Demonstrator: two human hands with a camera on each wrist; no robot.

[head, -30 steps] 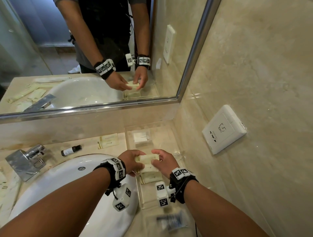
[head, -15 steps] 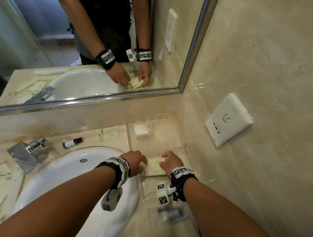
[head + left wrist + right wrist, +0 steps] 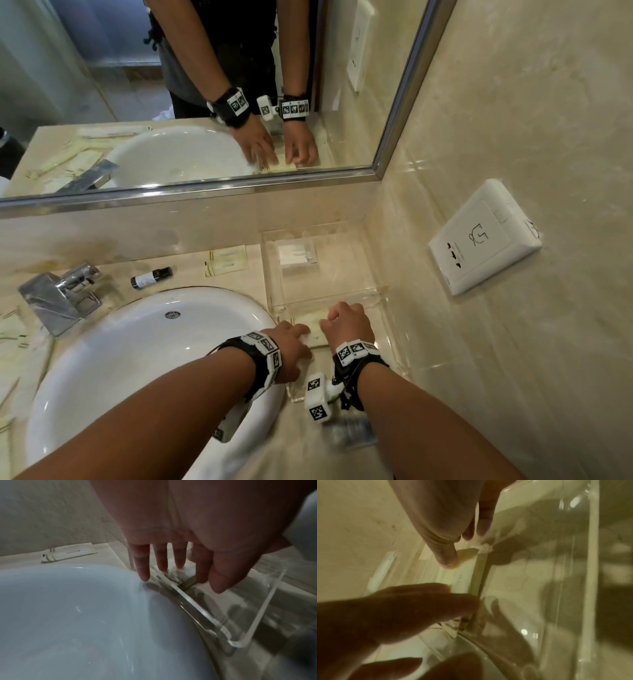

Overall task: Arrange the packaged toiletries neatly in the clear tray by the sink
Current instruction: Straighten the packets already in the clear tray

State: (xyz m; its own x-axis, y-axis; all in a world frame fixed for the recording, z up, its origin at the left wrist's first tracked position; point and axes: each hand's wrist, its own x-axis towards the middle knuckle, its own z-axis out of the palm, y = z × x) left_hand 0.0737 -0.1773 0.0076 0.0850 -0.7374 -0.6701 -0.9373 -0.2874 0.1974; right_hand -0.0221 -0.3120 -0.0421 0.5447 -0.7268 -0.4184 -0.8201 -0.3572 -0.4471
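Cream paper with a serrated end and a striped edge: that is how we see the flat packets [image 3: 313, 334], a small stack lying in the near compartment of the clear tray [image 3: 385, 308], which sits on the desk just right of the white sink [image 3: 144, 346]. Our left hand [image 3: 291, 346] reaches over the tray's left wall with fingers [image 3: 161, 559] straight and spread, their tips down on the stack. Our right hand [image 3: 349, 323] is curled, thumb and fingertips nipping the stack's right end. A white packet [image 3: 296, 255] rests in the far compartment.
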